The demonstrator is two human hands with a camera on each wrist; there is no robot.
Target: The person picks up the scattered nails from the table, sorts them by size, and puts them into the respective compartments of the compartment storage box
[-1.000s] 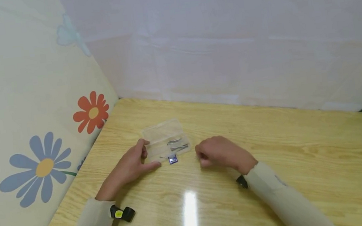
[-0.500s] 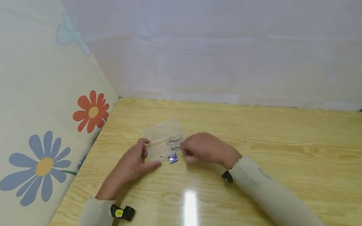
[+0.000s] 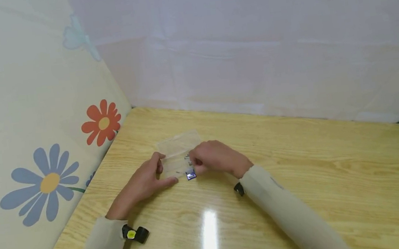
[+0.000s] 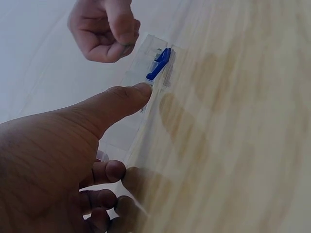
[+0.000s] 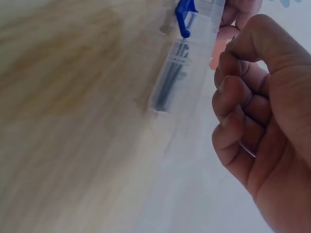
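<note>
A clear plastic compartment box (image 3: 172,167) lies on the table with its lid (image 3: 178,142) folded back and a blue latch (image 4: 159,64) at its front. My left hand (image 3: 146,180) holds the box at its left end, thumb along the front edge and fingers curled at the side. Long metal screws or nails (image 5: 171,77) lie in the right compartments, partly hidden by my right hand in the head view. My right hand (image 3: 218,159) is above the box's right part, thumb and forefinger pinching a tiny dark metal piece (image 5: 233,38). Most of that piece is hidden.
The wood-grain table (image 3: 301,178) extends to the right and in front of the box. A pale cloth (image 3: 250,53) hangs behind it, and a flower-printed cloth (image 3: 18,120) borders the left side.
My right hand has moved left, from beside the box to over its right compartments, covering part of the metal pieces. The left hand and box have stayed in place.
</note>
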